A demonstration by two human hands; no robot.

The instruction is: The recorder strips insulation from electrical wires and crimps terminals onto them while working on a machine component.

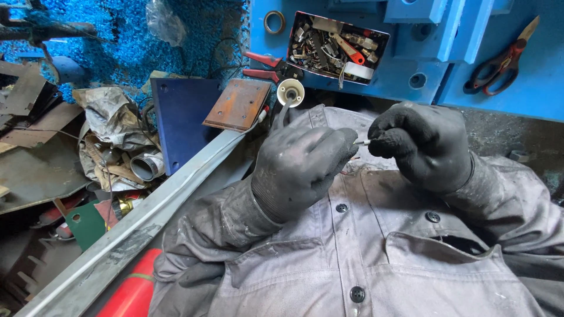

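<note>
Head view, looking down at two black-gloved hands over a grey work jacket [376, 246]. Left hand [299, 167] curled into a loose fist, fingers pressed together, closed around something mostly hidden; thin reddish wires [351, 166] just visible below the fingers. Right hand [423, 144] also closed, thumb and forefinger pinching a small whitish tip [362, 141] that bridged the gap between both hands. Couldn't tell what the tip belonged to: too small, mostly covered by gloves. Tip sat between the two hands, above the chest area of the jacket, touching or nearly touching the left glove's knuckles.

Behind the hands: round white socket-like fitting [290, 91] standing just beyond the left hand. Blue metal bench [529, 88] across the top right. On it, an open rectangular tin [338, 47] full of small metal parts, a brown ring [274, 22] beside the tin, red-handled scissors [502, 61] far right. Red-handled pliers [267, 66] at the bench's left edge, near the tin. Rusty brown square plate [238, 104] leaning on a dark blue panel [182, 120]. Long grey metal strip [135, 223] running diagonally from lower left toward the hands. Red cylinder [132, 290] at the bottom edge under the strip. Clutter at left: crumpled rags [111, 114], short grey pipe piece [147, 166], green sheet piece [86, 223]. Blue shaggy carpet [129, 41] top left.
</note>
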